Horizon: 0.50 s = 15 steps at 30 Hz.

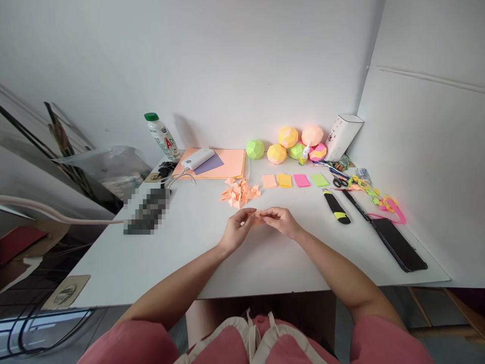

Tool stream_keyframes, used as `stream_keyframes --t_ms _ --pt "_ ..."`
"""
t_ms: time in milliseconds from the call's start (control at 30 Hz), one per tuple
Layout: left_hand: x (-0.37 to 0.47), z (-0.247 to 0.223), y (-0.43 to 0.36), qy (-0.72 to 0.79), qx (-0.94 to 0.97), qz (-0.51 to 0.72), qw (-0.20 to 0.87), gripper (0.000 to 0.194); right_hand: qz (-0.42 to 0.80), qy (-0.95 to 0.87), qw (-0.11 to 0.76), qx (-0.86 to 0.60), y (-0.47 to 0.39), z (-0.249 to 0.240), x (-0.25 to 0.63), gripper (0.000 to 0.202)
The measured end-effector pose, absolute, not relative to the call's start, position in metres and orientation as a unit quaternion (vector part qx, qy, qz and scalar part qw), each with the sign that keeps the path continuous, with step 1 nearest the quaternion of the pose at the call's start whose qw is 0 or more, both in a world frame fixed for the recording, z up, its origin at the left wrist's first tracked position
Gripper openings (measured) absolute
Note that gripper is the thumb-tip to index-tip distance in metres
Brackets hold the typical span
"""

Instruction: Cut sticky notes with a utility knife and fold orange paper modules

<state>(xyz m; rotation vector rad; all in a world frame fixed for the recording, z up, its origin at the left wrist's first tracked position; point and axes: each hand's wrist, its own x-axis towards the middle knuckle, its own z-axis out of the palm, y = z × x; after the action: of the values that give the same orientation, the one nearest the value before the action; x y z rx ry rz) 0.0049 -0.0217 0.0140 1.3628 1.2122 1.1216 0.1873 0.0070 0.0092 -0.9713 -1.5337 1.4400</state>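
Note:
Between my fingertips is a small peach piece of paper (pixel 259 217), mostly hidden by the hands. My left hand (pixel 239 227) pinches it from the left with thumb and index finger. From the right, my right hand (pixel 281 220) grips its other side. Just beyond them lies a loose pile of folded peach paper pieces (pixel 239 193). Four small pads sit in a row behind and to the right: a peach pad (pixel 269 181), an orange pad (pixel 284 181), a pink pad (pixel 302 180) and a green pad (pixel 320 180).
Several faceted paper balls (pixel 276 153) and a small glue bottle (pixel 304 154) stand along the wall. Peach sheets (pixel 231 163) carry a power bank (pixel 197 158). On the right lie a utility knife (pixel 336 206), scissors (pixel 340 182) and a black flat case (pixel 397 243). A white bottle (pixel 163 137) stands left.

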Motion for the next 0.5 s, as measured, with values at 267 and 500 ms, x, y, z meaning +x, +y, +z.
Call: stream_keyframes --t_ms 267,500 --pt "0.0055 0.0157 -0.023 0.47 0.558 0.478 0.489 0.028 0.591 -0.605 0.384 -0.371 0.0054 0.0105 0.187 0.041" --pt "0.0058 0.0187 -0.0251 0.442 0.573 0.453 0.52 0.036 0.603 -0.6 0.38 -0.362 0.0058 0.0116 0.1878 0.037"
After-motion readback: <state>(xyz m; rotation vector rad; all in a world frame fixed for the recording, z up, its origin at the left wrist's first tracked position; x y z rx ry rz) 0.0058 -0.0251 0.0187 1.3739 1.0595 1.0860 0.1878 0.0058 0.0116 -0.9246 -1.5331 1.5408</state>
